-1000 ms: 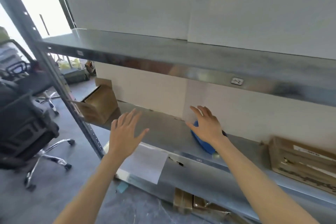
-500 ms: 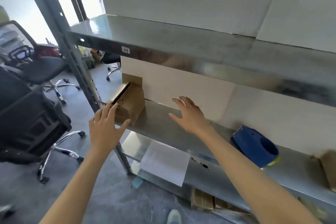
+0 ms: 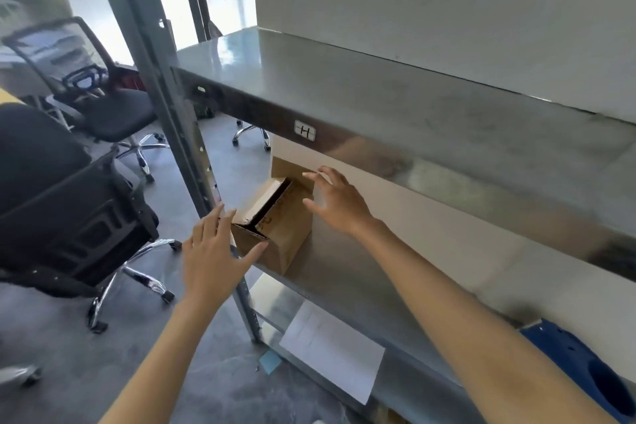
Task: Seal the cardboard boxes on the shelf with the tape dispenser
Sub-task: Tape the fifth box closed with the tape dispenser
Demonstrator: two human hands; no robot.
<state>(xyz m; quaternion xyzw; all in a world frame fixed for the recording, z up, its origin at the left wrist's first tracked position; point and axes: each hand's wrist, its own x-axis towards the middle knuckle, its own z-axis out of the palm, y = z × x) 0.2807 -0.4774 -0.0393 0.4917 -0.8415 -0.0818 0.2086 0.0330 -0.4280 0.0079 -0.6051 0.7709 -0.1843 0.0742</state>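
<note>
A plain brown cardboard box (image 3: 275, 224) sits on a grey metal shelf (image 3: 344, 272). A blue plastic tape dispenser (image 3: 581, 365) lies beyond; black mesh office chairs (image 3: 103, 103) stand nearby.

Both bare arms reaching forward, left hand (image 3: 210, 251) spreading its fingers open, right hand (image 3: 339, 201) stretching farther, fingers splayed, gripping nothing

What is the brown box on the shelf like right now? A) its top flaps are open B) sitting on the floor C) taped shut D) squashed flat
A: the cardboard box sits at the left end of the middle shelf with its flaps standing apart and a dark gap between them, while the left hand and right hand reach toward it with spread fingers.
</note>
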